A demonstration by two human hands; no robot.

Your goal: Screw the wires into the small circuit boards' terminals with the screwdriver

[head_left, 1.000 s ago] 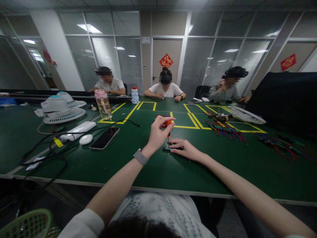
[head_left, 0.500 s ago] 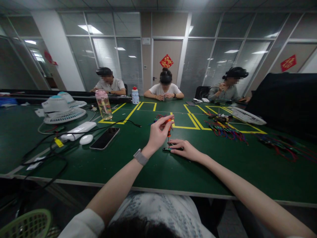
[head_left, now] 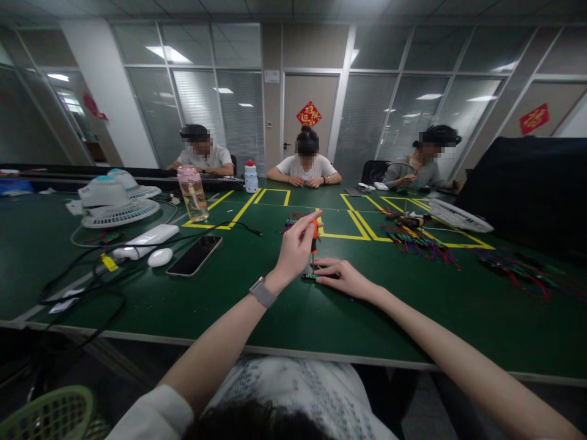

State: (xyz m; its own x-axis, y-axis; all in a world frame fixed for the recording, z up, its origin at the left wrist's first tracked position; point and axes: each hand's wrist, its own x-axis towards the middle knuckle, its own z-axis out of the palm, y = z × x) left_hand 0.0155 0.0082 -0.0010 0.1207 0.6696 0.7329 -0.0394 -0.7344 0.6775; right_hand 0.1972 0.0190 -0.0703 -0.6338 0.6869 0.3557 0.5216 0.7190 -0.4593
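My left hand point(head_left: 294, 247) is raised above the green table point(head_left: 293, 318), fingers pinched round the orange handle of a small screwdriver point(head_left: 313, 237). The tool stands upright with its tip down on a small circuit board point(head_left: 310, 276). My right hand point(head_left: 345, 276) lies flat on the table beside it, fingers pressing that board down. A watch sits on my left wrist.
A black phone point(head_left: 194, 255), white mouse point(head_left: 159, 257), white power strip point(head_left: 145, 239), cables, two fans point(head_left: 114, 205) and a pink bottle point(head_left: 193, 193) lie left. Bundles of coloured wires point(head_left: 419, 241) lie right. Three people sit at the far side. A green basket point(head_left: 48, 415) stands below left.
My left fingers shifted slightly on the screwdriver handle, which stays upright on the board. My right hand has not moved. The person at the far right lowered a hand.
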